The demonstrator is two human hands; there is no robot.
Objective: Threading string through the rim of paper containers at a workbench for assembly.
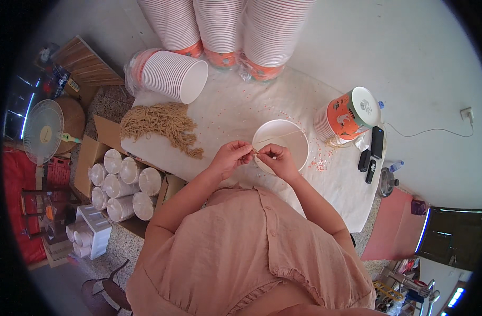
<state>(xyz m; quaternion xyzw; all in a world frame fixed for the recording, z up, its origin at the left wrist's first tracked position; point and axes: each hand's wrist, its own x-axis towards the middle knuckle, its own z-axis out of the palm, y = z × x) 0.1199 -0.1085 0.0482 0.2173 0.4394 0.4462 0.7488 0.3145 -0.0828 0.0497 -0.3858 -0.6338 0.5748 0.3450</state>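
Observation:
Both hands meet over the near side of an upright white paper bucket [296,150]. My left hand [232,159] pinches one part of a thin tan cord [278,138]. Against it, my right hand [279,160] pinches the same cord with its fingertips. A loose length of the cord stretches across the bucket's opening towards its far right rim. What the fingertips do with the cord is too small to make out. Left of my hands lies a thick bundle of tan cords [159,126]. Small orange and white bits [320,162] are scattered on the table around the bucket.
Tall stacks of wrapped paper buckets [220,31] stand at the back of the pale-covered table [336,200]; another stack [175,76] lies sideways. An inverted orange-patterned stack [346,113] and black devices [371,155] sit right. A carton of wrapped white rolls [114,185] stands lower left.

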